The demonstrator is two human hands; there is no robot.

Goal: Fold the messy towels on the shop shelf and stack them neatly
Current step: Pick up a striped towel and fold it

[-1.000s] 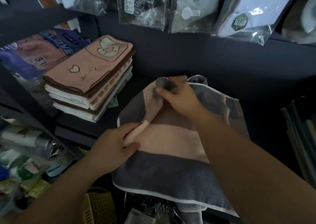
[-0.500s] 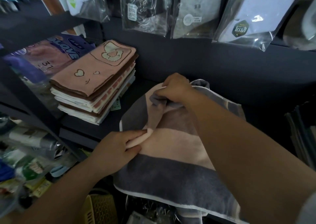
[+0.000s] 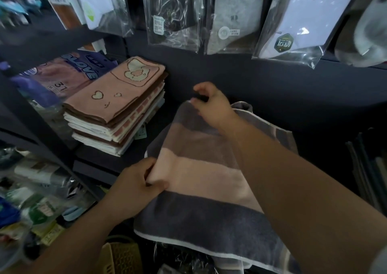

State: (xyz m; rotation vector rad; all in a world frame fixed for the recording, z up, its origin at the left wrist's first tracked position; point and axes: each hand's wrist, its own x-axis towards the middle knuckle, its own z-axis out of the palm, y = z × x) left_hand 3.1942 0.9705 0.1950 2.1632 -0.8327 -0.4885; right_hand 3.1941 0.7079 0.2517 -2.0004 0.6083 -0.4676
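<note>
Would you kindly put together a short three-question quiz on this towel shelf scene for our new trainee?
1. True or false: the left hand pinches the striped towel at its pink band.
2. The stack of folded towels lies: A) left of the striped towel, B) right of it, C) on top of it.
3. Fill in: the stack's top towel is ____ with heart drawings.
Key: 1 true; 2 A; 3 pink.

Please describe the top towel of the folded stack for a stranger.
On the dark shelf, left of the striped towel, stands a stack of folded towels. Its top towel is pink with a toast drawing and hearts; those beneath are mostly white.
</note>
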